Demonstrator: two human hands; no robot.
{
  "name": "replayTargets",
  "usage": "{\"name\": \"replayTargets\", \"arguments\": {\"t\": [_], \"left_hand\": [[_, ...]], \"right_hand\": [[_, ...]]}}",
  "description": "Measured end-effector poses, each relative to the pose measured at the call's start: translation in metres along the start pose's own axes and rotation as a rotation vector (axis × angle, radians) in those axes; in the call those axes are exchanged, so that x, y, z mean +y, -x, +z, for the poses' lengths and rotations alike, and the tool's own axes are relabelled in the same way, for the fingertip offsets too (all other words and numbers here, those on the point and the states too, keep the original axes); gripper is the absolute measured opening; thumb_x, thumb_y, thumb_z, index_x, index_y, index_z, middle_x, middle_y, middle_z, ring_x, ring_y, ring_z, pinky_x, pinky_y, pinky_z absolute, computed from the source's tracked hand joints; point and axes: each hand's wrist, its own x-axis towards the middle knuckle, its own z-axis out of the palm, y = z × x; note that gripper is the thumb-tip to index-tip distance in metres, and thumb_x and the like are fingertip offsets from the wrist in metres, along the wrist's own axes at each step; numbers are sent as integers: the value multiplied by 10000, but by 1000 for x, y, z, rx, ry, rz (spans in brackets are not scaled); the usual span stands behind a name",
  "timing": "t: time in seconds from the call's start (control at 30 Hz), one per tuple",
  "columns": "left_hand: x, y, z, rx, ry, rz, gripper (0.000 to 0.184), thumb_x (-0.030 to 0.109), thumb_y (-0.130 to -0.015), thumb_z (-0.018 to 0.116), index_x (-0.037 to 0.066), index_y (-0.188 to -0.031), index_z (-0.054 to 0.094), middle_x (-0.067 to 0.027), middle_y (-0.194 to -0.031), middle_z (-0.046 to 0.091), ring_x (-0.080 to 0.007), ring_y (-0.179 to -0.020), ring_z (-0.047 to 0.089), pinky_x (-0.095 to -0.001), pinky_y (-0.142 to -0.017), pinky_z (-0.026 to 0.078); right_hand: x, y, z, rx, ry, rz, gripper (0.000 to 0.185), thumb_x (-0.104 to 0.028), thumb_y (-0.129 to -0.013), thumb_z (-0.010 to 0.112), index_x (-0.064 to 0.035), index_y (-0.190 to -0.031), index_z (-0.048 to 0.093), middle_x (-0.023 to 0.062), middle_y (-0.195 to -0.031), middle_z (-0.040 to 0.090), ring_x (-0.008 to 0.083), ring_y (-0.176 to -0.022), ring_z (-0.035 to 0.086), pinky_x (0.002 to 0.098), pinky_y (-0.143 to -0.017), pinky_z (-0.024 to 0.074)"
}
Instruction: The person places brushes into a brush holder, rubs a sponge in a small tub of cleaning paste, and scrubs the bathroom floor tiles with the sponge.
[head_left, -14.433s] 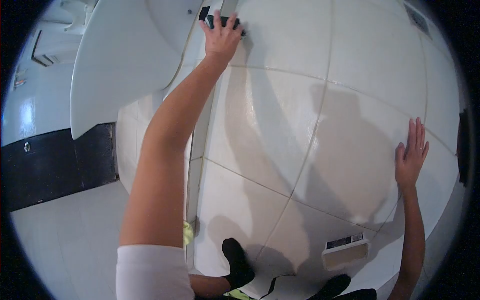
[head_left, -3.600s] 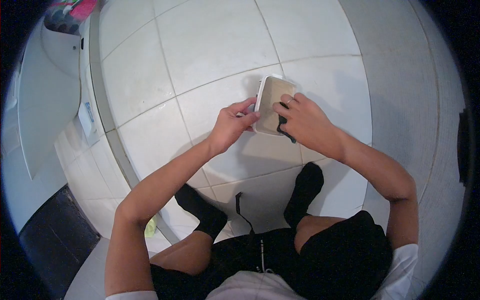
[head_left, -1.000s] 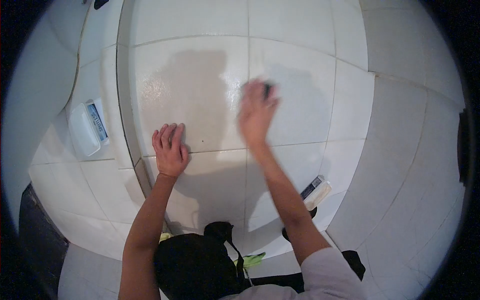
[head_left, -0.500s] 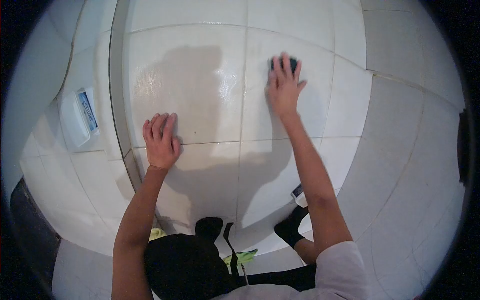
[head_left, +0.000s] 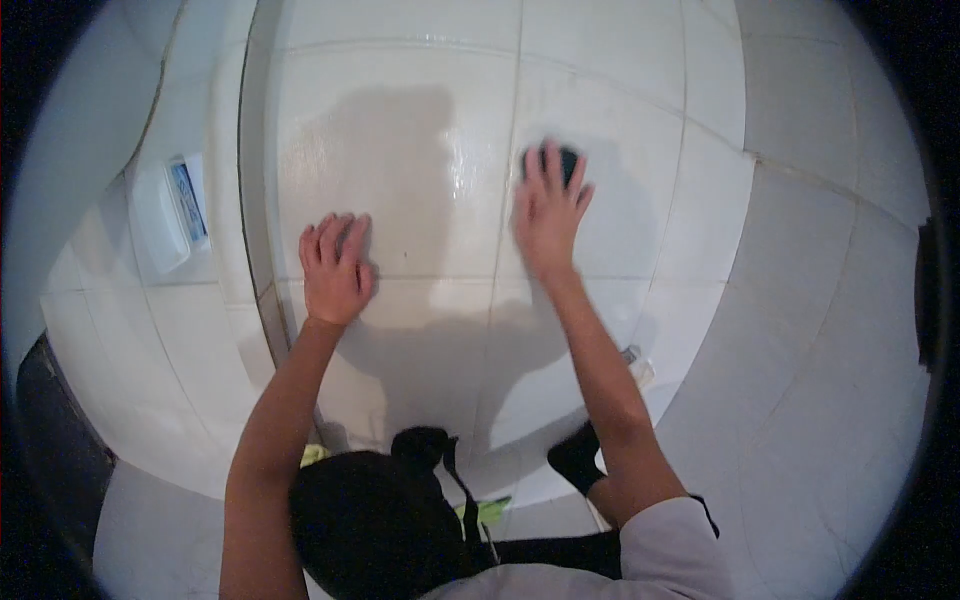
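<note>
My right hand [head_left: 546,225] presses a dark scrubbing pad [head_left: 569,163] flat against the wet, off-white tiles [head_left: 590,100]. Its fingers lie spread over the pad, whose dark edges show between and beside them. To the left, my left hand [head_left: 337,275] rests on the same tiled surface with its fingers slightly bent and apart. Nothing is visible in it. Shiny wet streaks lie between the two hands, and shadows of my head and arms cover part of the tiles.
A white container with a blue label [head_left: 187,202] sits beyond the raised edge [head_left: 258,170] on the left. A small white-and-dark object [head_left: 640,368] is partly behind my right forearm. Nearby is a black-socked foot [head_left: 575,460]. Yellow-green cloth [head_left: 492,510] shows below.
My right hand has slid the pad toward me and slightly left. The view has shifted a little, and my left hand stays near the same spot on the tiles.
</note>
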Motion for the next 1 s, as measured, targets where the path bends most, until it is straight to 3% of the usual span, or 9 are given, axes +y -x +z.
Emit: {"name": "replayTargets", "arguments": {"t": [0.1,0.23,0.27,0.33,0.4,0.53,0.63,0.73,1.0], "left_hand": [[-4,4,4,-1,-23,9,594,116,-720,561,147,-1310,494,-104,-1286,449,-314,-1233,398,-533,-1082,246],[-5,2,3,16,-18,24,572,119,-733,559,147,-1301,504,-96,-1284,453,-298,-1238,399,-517,-1079,251],[-6,2,3,6,-21,30,572,119,-733,559,147,-1301,504,-96,-1284,453,-298,-1238,399,-517,-1079,251],[-4,1,3,18,-56,37,570,120,-734,558,142,-1301,502,-92,-1285,453,-291,-1238,400,-506,-1076,254],[-3,-1,4,26,-53,48,571,119,-734,558,137,-1302,500,-95,-1280,455,-294,-1236,401,-506,-1074,255],[1,-1,0,4,-62,28,571,111,-731,554,127,-1299,500,-108,-1257,462,-309,-1228,403,-515,-1069,255],[-1,0,3,-5,-79,22,582,101,-725,548,117,-1304,490,-117,-1252,458,-322,-1232,392,-537,-1079,247],[3,-2,2,5,-43,1,580,95,-721,547,117,-1298,494,-113,-1257,453,-321,-1235,390,-542,-1081,249],[3,-1,0,14,-51,2,588,99,-711,556,115,-1295,492,-107,-1268,444,-313,-1246,386,-535,-1084,254]], "right_hand": [[53,73,-15,-104,121,-39,493,-316,-951,412,-228,-1434,367,58,-1540,235,424,-1399,168,728,-1017,148],[143,-26,-18,134,184,229,485,-344,-964,380,-205,-1429,370,73,-1509,293,422,-1361,235,718,-995,208],[175,-65,6,330,90,-59,478,-351,-961,385,-183,-1408,386,76,-1479,333,423,-1337,289,712,-980,231],[165,-140,39,11,249,295,437,-321,-963,386,-156,-1364,431,78,-1435,381,425,-1301,333,700,-994,239],[44,-154,27,285,179,125,429,-256,-968,344,-75,-1338,464,161,-1408,415,400,-1253,407,657,-994,278],[-48,-26,18,97,75,-244,472,-247,-922,471,-192,-1389,427,78,-1491,307,432,-1352,261,701,-1024,220],[-46,121,-11,-349,-87,-153,492,-280,-909,505,-228,-1394,437,29,-1541,243,408,-1407,171,673,-1075,122],[2,141,-15,-313,113,-74,482,-283,-923,479,-215,-1398,433,36,-1532,264,413,-1405,167,675,-1071,121],[-35,-129,52,418,34,164,476,-218,-928,450,-66,-1378,414,198,-1438,378,423,-1373,249,655,-1069,143]]}}
